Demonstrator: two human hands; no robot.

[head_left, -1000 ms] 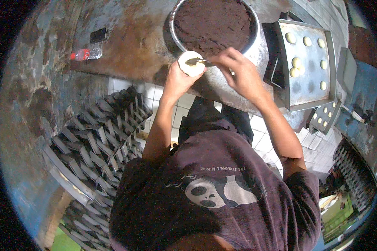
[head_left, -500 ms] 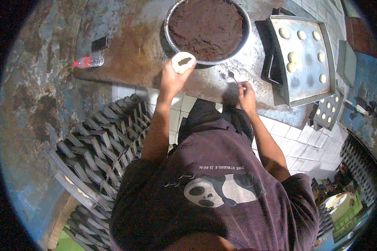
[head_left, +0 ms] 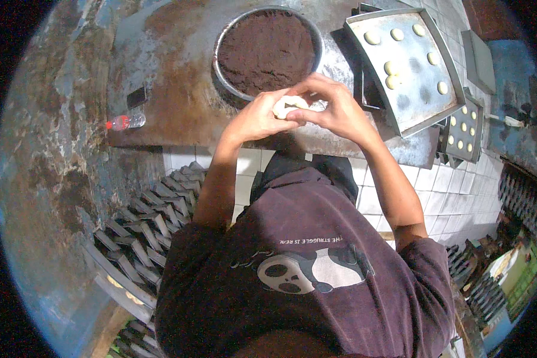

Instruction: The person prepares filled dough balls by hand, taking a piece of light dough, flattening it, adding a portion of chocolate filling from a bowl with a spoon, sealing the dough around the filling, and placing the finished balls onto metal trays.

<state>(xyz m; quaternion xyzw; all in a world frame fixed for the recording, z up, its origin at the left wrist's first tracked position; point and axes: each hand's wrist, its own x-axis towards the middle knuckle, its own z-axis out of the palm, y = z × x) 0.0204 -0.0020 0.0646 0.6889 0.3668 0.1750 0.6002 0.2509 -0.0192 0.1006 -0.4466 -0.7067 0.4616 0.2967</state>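
Dough [head_left: 281, 108] with open rim
Left hand [head_left: 258, 120], half closed, cups it; right hand [head_left: 339, 112] pinches its edge between thumb and fingers. Even, gentle pinches should avoid tearing.

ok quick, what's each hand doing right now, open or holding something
Left hand: holding a pale, rounded piece of dough.
Right hand: partly curled, at the dough's right edge; whether it grips cannot be told.

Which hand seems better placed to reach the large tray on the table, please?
Likely the right hand: it is nearer the large tray, though, like the left hand, it touches the dough piece.
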